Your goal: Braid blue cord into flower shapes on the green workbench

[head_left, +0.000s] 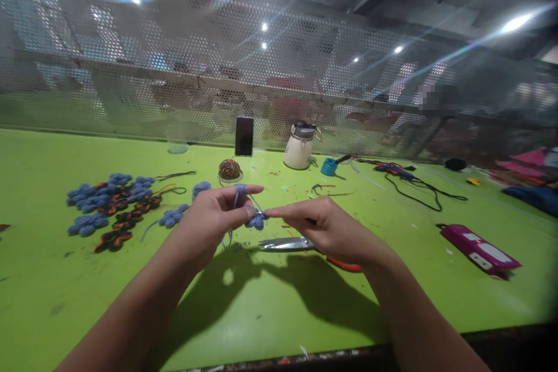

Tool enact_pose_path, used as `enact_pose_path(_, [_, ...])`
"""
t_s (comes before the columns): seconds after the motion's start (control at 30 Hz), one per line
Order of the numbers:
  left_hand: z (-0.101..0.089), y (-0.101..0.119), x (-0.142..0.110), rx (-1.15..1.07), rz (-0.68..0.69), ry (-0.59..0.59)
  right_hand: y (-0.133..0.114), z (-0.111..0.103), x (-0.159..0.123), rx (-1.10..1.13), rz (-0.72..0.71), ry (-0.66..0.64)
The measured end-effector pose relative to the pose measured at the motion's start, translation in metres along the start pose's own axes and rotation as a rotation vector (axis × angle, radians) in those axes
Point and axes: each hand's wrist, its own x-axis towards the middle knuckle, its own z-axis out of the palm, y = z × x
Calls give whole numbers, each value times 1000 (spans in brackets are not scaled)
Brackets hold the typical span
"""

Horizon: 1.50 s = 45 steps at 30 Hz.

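My left hand [222, 209] pinches a small blue crocheted piece [256, 221] between thumb and fingers. Blue yarn [240, 190] loops around its raised index finger and runs down to the piece. At the piece's right side, my right hand [322, 224] is closed on a crochet hook, mostly hidden by the fingers; only a small glint shows at the stitches. Under the right hand lie scissors [285, 243] with red handles, partly covered. Left of my hands, finished blue crocheted flowers [89, 224] lie beside dark multicoloured ones [126, 220].
Behind my hands stand a multicoloured yarn ball [229, 170], a phone [244, 136], a white jug [299, 148] and a blue pot [329, 167]. A purple case [477, 248] and a corded tool [394, 170] lie right. A perforated screen [209, 99] borders the green table [244, 319].
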Motion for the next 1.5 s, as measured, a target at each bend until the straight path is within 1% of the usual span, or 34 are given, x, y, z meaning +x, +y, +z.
enact_pose_path(0.13, [2,1,-1,74,31,5,-5,0,0,-61,11,7])
enact_pose_path(0.3, [4,-1,-2,222,99,-30,-6,3,0,-113,11,10])
enact_pose_path(0.37, [5,-2,-3,344,162,-35,-5,5,0,-119,9,11])
enact_pose_path(0.43, [8,-4,-4,506,281,-12,-3,8,1,-99,27,28])
enact_pose_path(0.5, [10,-6,-5,658,438,21,0,12,3,-29,62,63])
enact_pose_path(0.57, [11,-8,-5,755,573,48,3,18,7,119,118,118])
enact_pose_path(0.6, [12,-9,-5,785,618,61,4,22,10,226,157,151])
enact_pose_path(0.67, [13,-10,-6,807,665,103,6,31,14,510,277,210])
enact_pose_path(0.73, [14,-9,-7,758,661,165,4,42,18,801,385,256])
enact_pose_path(0.77, [14,-9,-7,697,626,196,3,47,18,910,397,271])
enact_pose_path(0.83, [15,-7,-7,485,491,233,-3,55,18,1071,382,334])
enact_pose_path(0.9, [13,-7,-5,181,302,207,-8,61,17,1133,363,390])
enact_pose_path(0.97, [9,-5,-1,-113,139,127,-11,64,16,1102,354,418])
enact_pose_path(1.0, [7,-4,0,-222,77,84,-11,64,16,1054,341,429])
enact_pose_path(1.07, [2,-2,2,-329,-11,15,-7,62,15,872,249,468])
enact_pose_path(1.13, [-3,0,3,-327,-35,-10,0,58,15,578,67,500])
enact_pose_path(1.17, [-5,1,4,-299,-23,-6,3,54,15,405,-33,490])
enact_pose_path(1.23, [-9,2,4,-215,24,21,7,47,13,95,-161,414])
enact_pose_path(1.3, [-13,2,5,-133,65,39,7,40,11,-152,-161,320])
enact_pose_path(1.33, [-15,2,5,-104,73,38,6,36,10,-230,-146,278])
enact_pose_path(1.4, [-18,2,6,-82,74,24,2,30,7,-267,-123,220])
enact_pose_path(1.5, [-20,2,6,-97,60,8,-3,24,6,-101,-107,158])
